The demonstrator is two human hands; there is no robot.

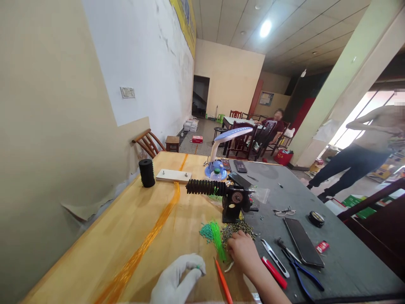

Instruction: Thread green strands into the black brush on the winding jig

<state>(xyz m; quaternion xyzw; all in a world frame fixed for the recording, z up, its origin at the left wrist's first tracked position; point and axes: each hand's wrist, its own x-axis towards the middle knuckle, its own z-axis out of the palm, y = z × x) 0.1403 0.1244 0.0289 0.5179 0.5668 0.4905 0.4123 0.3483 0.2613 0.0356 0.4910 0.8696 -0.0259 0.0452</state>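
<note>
My left hand [177, 280] wears a white glove and pinches a tiny green bead between thumb and fingertips near the table's front edge. My bare right hand [243, 252] rests knuckles-up on a pile of dark beads [236, 230], fingers curled into it; what they hold is hidden. A small heap of teal beads [206, 231] and a bundle of green strands [218, 240] lie just left of that hand. Behind them stands a black winding device [233, 202] with a long coiled black rod [205, 187].
An orange stick [223, 283], red cutter [274, 272], scissors [275, 257], blue pliers [299, 270] and a phone [303, 241] lie to the right. A desk lamp [221, 145], black spool [147, 172] and wooden board [173, 175] stand farther back. One person sits far off; another stands at right.
</note>
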